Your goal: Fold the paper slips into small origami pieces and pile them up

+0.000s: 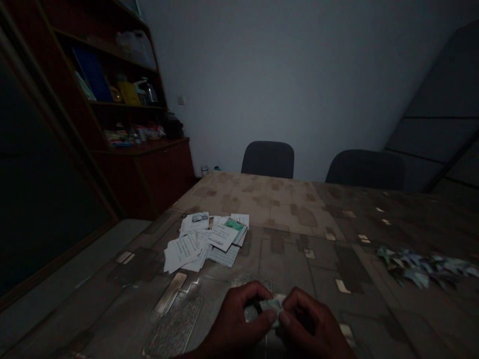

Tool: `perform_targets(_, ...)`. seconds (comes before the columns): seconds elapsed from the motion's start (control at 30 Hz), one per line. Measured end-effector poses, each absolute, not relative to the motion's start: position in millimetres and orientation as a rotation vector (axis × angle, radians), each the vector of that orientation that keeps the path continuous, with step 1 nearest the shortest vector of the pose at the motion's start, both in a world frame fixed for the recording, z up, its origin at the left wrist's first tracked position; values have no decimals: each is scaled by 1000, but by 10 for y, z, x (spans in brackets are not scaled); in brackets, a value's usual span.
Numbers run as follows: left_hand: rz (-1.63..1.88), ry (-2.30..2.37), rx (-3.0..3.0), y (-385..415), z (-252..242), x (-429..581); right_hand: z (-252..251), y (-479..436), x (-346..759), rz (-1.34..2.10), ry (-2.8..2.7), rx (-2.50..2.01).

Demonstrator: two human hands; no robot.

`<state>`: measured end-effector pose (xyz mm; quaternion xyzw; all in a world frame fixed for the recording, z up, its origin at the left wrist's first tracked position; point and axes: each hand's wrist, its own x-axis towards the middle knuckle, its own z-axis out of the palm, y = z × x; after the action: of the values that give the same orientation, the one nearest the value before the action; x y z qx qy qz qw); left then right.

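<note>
Close to me, over the near side of the table, a small piece of folded paper (276,305) is pinched between my two hands. My left hand (241,319) grips its left side with thumb and forefinger. On the other side, my right hand (312,324) has its thumb and forefinger closed on the right edge. The paper looks pale grey-green, and its lower part is partly hidden by my thumbs. Farther off to the left lies a loose pile of printed paper sheets (183,252), one with a green patch. To the right sits a cluster of folded paper pieces (422,267).
A patterned cloth covers the table (269,199). Two dark chairs (268,158) stand at its far edge against a pale wall. On the left, a dark red cabinet (160,164) holds a kettle (149,92), a blue folder (93,75) and other goods. The room is dim.
</note>
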<state>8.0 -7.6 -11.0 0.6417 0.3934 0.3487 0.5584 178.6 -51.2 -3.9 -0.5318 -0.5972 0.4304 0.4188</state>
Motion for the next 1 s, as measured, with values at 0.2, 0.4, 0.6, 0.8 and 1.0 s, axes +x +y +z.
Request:
perform_targets(0.2,702,999,1559,-32,65,62,88,-478,1901,736,-1684,-1380)
perform_targets(0.4,503,894,1405,30,137,24,161,-387,2043,331,-2126,-1017)
perform_targets(0.6,392,782,1228,95,109,0,175,-382,2036,73,-2335,-778)
perform_targets(0.8,455,830,1365,93,104,13,120,-387,2030,-20,-2384,-763)
perform_targets(1.0,349,790,1371,102,122,15,117,-397,2061,-23,-2418,-750)
